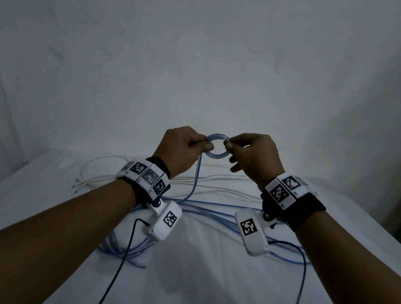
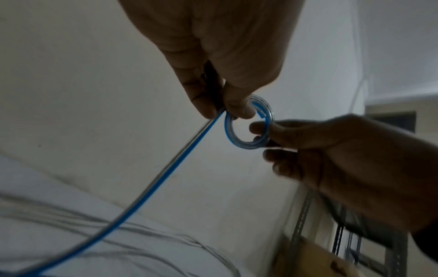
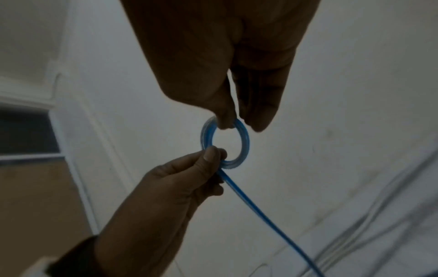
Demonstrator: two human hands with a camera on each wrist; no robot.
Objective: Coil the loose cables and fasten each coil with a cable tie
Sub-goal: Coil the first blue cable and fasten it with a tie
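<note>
Both hands hold a small blue cable coil (image 1: 217,146) above the bed (image 1: 197,296), left hand (image 1: 181,149) and right hand (image 1: 255,158) pinching opposite sides so the turns stay together

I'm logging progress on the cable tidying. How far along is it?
Nothing is fastened yet; no cable tie shows. In hand: left hand and right hand pinch a small first loop of the blue cable. Left: most of it lies loose on the white sheet, and the white cables are uncoiled.
</note>
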